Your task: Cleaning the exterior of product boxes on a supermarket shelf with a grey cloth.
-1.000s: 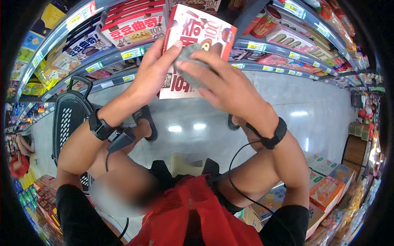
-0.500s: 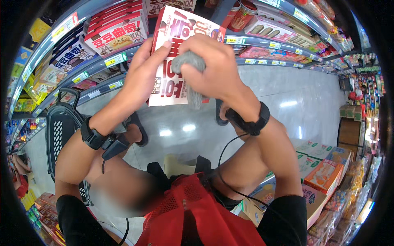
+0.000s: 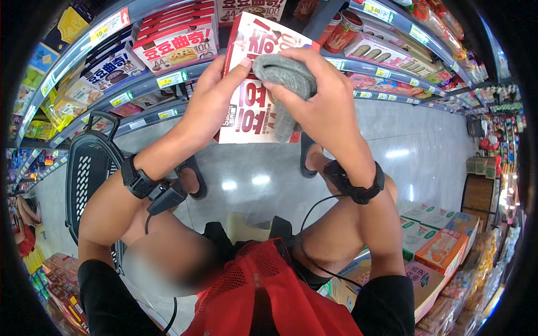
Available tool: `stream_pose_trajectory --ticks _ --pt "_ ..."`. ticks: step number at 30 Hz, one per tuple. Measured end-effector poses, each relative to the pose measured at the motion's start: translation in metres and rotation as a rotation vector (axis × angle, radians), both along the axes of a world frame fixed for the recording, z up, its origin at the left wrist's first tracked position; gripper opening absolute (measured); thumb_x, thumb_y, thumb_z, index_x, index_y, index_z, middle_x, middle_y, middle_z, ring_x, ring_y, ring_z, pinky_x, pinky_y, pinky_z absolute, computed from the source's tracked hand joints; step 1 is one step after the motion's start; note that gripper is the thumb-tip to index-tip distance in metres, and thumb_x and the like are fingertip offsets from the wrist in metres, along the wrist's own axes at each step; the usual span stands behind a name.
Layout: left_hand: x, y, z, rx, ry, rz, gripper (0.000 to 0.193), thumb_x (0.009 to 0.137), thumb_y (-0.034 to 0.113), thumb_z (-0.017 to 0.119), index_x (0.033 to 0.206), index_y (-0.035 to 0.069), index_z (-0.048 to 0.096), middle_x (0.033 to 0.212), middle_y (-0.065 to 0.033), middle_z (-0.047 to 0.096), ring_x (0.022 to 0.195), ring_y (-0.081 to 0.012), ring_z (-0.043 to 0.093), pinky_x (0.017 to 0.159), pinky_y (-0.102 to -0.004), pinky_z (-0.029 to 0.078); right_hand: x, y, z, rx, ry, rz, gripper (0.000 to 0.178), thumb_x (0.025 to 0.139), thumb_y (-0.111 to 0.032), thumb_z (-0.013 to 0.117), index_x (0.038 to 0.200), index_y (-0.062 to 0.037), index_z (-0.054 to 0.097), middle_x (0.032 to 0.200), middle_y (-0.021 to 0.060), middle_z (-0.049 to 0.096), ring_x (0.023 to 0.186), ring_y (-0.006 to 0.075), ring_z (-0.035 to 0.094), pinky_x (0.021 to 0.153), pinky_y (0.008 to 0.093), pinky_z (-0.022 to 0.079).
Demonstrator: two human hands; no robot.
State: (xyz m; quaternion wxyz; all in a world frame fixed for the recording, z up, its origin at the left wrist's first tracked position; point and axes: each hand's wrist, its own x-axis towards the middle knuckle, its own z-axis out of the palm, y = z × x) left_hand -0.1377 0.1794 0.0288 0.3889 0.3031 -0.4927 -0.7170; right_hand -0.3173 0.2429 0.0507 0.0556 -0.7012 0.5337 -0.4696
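Up in front of me, before the shelf, is a red-and-white cookie box [image 3: 252, 120], its printed face tilted toward me. My left hand [image 3: 216, 92] grips the box along its left edge, thumb on the face and fingers behind, out of sight. A folded grey cloth [image 3: 288, 78] is bunched in my right hand [image 3: 328, 92], which presses it against the box's right part. The cloth's lower end hangs down over the printed face. Each of my wrists wears a black strap.
Shelves ahead hold similar red-and-white boxes [image 3: 178, 47], dark blue-and-white boxes [image 3: 115, 70] and red jars [image 3: 344, 33]. A black shopping basket [image 3: 89, 179] stands on the floor at my left. Cartons [image 3: 443, 249] are stacked at the right. Another person [image 3: 25, 235] shows at the far left edge.
The box and both hands have shifted a little to the right in the picture. My right hand has moved over the box with the cloth, which now shows more of its folds.
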Motion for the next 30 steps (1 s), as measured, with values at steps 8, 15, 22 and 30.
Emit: stream_pose_trajectory --ticks 8,15,22,30 --pt "-0.005 0.01 0.007 0.014 0.04 -0.156 0.043 0.103 0.03 0.054 0.135 0.002 0.048 0.12 -0.0062 0.063 0.101 -0.0093 0.064 0.086 -0.0264 0.054 0.002 -0.014 0.015 -0.114 -0.658 0.091 0.037 0.076 -0.002 0.078 0.111 -0.0001 0.064 0.106 0.0105 0.069 0.095 0.0152 0.067 0.083 0.0298 0.054" --pt "-0.006 0.011 -0.003 0.071 0.004 -0.203 0.044 0.102 0.032 0.055 0.133 0.001 0.049 0.113 -0.0068 0.066 0.095 -0.0107 0.067 0.082 -0.0271 0.057 -0.019 -0.001 0.02 -0.007 -0.191 0.102 0.038 0.071 -0.006 0.084 0.106 -0.0045 0.069 0.103 0.0068 0.065 0.097 0.0145 0.063 0.085 0.0287 0.051" --pt "-0.014 0.013 -0.015 0.13 0.028 -0.226 0.041 0.103 0.029 0.052 0.133 0.001 0.048 0.117 -0.0077 0.064 0.096 -0.0118 0.067 0.081 -0.0275 0.057 -0.02 0.007 0.029 0.261 -0.53 0.262 0.025 0.074 -0.003 0.083 0.095 -0.0018 0.068 0.094 0.0029 0.066 0.087 0.0102 0.062 0.08 0.0251 0.05" --pt "-0.017 0.016 -0.012 0.159 -0.013 -0.265 0.041 0.103 0.033 0.052 0.129 0.001 0.051 0.112 -0.0073 0.067 0.094 -0.0126 0.069 0.081 -0.0289 0.058 -0.038 0.019 0.055 0.172 -0.802 0.363 0.026 0.075 0.007 0.077 0.095 -0.0024 0.063 0.097 0.0049 0.064 0.084 0.0099 0.06 0.077 0.0236 0.05"
